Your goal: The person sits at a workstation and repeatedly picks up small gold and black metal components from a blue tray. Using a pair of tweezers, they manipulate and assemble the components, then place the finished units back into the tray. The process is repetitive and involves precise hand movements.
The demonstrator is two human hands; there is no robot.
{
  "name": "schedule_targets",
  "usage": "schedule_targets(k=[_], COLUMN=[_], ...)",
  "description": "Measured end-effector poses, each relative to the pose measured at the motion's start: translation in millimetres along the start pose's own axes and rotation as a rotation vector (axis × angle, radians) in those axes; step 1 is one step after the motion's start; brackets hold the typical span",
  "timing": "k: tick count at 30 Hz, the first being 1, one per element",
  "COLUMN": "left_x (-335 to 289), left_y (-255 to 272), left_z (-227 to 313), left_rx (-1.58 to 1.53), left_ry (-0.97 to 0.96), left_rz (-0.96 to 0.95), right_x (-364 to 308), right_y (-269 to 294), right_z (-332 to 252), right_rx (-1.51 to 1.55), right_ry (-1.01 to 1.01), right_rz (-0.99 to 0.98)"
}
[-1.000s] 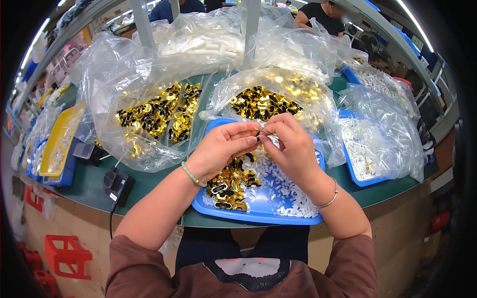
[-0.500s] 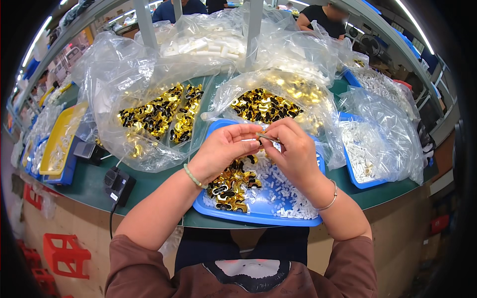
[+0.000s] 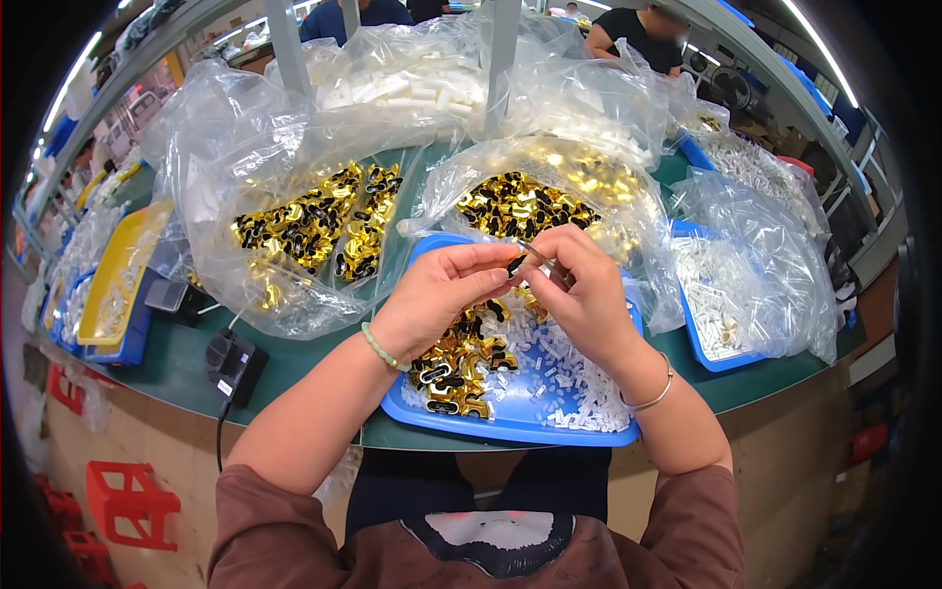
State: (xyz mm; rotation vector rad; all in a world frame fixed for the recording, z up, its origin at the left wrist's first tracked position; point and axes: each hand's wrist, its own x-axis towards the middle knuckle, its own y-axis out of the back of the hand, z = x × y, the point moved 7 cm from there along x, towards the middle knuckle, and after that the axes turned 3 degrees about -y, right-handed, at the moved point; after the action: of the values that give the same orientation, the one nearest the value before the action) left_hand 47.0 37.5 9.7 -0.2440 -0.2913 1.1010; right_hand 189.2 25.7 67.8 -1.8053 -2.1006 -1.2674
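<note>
Above the blue tray (image 3: 510,432), my left hand (image 3: 437,294) pinches a small black-and-gold part (image 3: 515,263) between thumb and fingertips. Close against it, my right hand (image 3: 592,304) is closed on a slim metal tool that looks like tweezers (image 3: 549,263), its tip at the part. The fingers hide most of the part, and I cannot make out whether a white piece is in it. Below the hands, the tray holds a heap of black-and-gold parts (image 3: 456,368) on its left and scattered small white plastic pieces (image 3: 579,398) on its right.
Behind the tray, clear plastic bags (image 3: 285,118) hold more gold-and-black parts (image 3: 525,208) and white pieces. A second blue tray (image 3: 721,365) of white pieces stands right. At left are a black adapter (image 3: 234,365) and a yellow tray (image 3: 116,280). Another person (image 3: 638,39) sits far behind.
The right hand has tilted the tweezers more steeply, their tip lifting slightly at the part. The left hand has stayed almost still.
</note>
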Motion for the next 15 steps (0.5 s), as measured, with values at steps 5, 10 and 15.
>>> schedule_targets(k=[5,10,15], left_x=[-0.2,-0.4,0.1], left_y=[-1.4,-1.8,-3.2], left_z=[3.3,5.2,4.7], left_rx=[0.136,0.194,0.207], left_ry=[-0.046,-0.071,-0.109], left_rz=[0.015,0.041,0.058], right_x=[-0.2,-1.5,-4.2], right_y=[-0.7,-1.1,-3.6], right_z=[-1.5,-2.6,-3.1], right_rx=[-0.052,-0.087,-0.157], right_ry=[0.008,0.034,0.089], right_rz=[0.040,0.086,0.114])
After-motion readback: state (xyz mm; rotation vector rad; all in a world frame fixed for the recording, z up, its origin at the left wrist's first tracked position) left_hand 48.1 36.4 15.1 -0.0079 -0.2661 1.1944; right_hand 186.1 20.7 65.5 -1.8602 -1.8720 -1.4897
